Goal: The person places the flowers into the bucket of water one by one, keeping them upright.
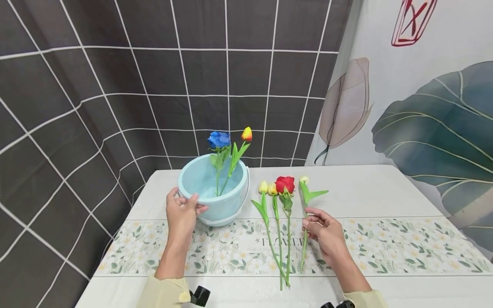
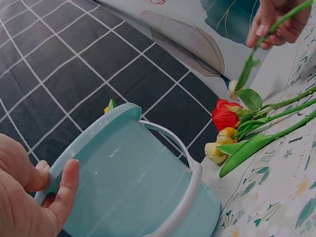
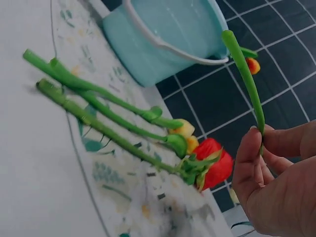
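A light blue bucket [image 1: 221,209] stands at the left of the table, and my left hand [image 1: 182,211] grips its near-left rim with thumb and fingers. Inside it lean a blue rose [image 1: 218,140] and a red-yellow tulip [image 1: 246,134]. My right hand [image 1: 324,231] pinches the green stem of a whitish tulip [image 1: 304,180]; in the right wrist view the stem's cut end points up, away from the table. Left of that hand lie a red rose [image 1: 285,185], a yellow tulip [image 1: 272,188] and a pale yellow tulip [image 1: 263,187], their stems crossing near the bottom.
A white table [image 1: 366,188] carries a floral printed band [image 1: 400,241] across its middle. Behind it hangs a dark cloth with a white grid [image 1: 254,77], and at the right a leaf-printed curtain [image 1: 439,124]. The bucket's white handle [image 2: 180,207] hangs down its side.
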The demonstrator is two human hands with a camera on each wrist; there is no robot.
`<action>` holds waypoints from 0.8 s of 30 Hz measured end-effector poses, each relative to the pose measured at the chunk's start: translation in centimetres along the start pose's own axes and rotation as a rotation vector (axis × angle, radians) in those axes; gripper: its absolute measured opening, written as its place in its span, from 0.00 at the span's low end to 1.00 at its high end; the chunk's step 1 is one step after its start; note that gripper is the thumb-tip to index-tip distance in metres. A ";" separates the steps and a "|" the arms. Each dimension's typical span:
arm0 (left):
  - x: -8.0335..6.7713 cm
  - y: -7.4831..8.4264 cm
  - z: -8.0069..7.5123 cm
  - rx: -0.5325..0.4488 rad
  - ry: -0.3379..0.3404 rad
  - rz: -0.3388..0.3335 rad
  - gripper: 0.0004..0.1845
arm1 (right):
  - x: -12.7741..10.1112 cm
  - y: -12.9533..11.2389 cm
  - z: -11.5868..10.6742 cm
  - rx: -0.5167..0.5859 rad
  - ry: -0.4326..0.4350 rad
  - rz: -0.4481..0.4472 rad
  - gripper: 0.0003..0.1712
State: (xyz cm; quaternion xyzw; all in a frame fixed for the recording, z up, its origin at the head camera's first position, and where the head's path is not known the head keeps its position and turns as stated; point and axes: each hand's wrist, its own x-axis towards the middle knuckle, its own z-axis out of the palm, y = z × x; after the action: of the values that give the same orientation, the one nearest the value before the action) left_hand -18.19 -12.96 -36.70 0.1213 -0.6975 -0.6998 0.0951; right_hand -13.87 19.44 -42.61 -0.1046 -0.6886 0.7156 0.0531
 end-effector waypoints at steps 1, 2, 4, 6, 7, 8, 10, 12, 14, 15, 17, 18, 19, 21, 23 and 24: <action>0.0 0.0 0.0 0.000 0.000 0.001 0.38 | -0.1 -0.3 0.1 0.005 0.006 -0.007 0.25; 0.0 0.0 0.0 -0.002 0.000 0.001 0.38 | -0.1 -0.6 0.3 0.009 0.011 -0.017 0.24; 0.0 0.0 0.0 0.001 0.000 -0.001 0.38 | -0.2 -1.2 0.6 0.015 0.015 -0.043 0.23; 0.0 0.0 0.0 -0.001 -0.001 -0.003 0.38 | -0.2 -1.9 1.0 0.014 0.024 -0.072 0.23; 0.0 0.0 0.0 0.000 -0.001 -0.003 0.38 | -0.2 -2.2 1.2 0.015 0.029 -0.087 0.22; 0.0 0.0 0.0 0.001 -0.001 -0.003 0.38 | -0.2 -2.6 1.4 0.017 0.036 -0.102 0.22; 0.0 0.0 0.0 0.001 0.000 -0.002 0.38 | 0.0 -3.4 1.9 0.027 0.052 -0.131 0.22; 0.0 0.1 -0.1 -0.004 0.001 0.000 0.38 | 0.2 -4.2 2.5 0.042 0.064 -0.159 0.21; 0.1 0.0 -0.1 -0.013 0.002 0.002 0.37 | 0.5 -5.0 3.2 0.060 0.066 -0.193 0.21; 0.1 0.0 -0.1 -0.018 0.002 0.002 0.37 | 0.6 -5.3 3.5 0.065 0.064 -0.213 0.22; 0.1 0.0 0.0 -0.025 0.002 -0.001 0.37 | 0.8 -6.1 4.2 0.076 0.060 -0.255 0.21; 0.1 0.0 0.0 -0.026 0.001 -0.002 0.37 | 1.0 -6.4 4.5 0.082 0.059 -0.280 0.21; 0.1 0.0 0.0 -0.024 0.001 -0.004 0.37 | 1.1 -6.7 4.9 0.091 0.057 -0.306 0.21; 0.1 0.0 0.0 -0.020 0.001 -0.010 0.38 | 1.4 -7.3 5.6 0.105 0.054 -0.353 0.21; 0.0 0.0 0.0 -0.014 0.003 -0.013 0.38 | 1.7 -7.8 6.3 0.132 0.046 -0.403 0.21; 0.0 0.0 0.0 -0.012 0.003 -0.014 0.38 | 1.9 -8.0 6.7 0.148 0.038 -0.424 0.21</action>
State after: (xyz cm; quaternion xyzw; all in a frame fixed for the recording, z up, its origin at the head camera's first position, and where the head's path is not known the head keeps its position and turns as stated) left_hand -18.16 -12.99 -36.68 0.1266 -0.6922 -0.7045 0.0920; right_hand -17.71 13.73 -34.54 0.0331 -0.6395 0.7350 0.2230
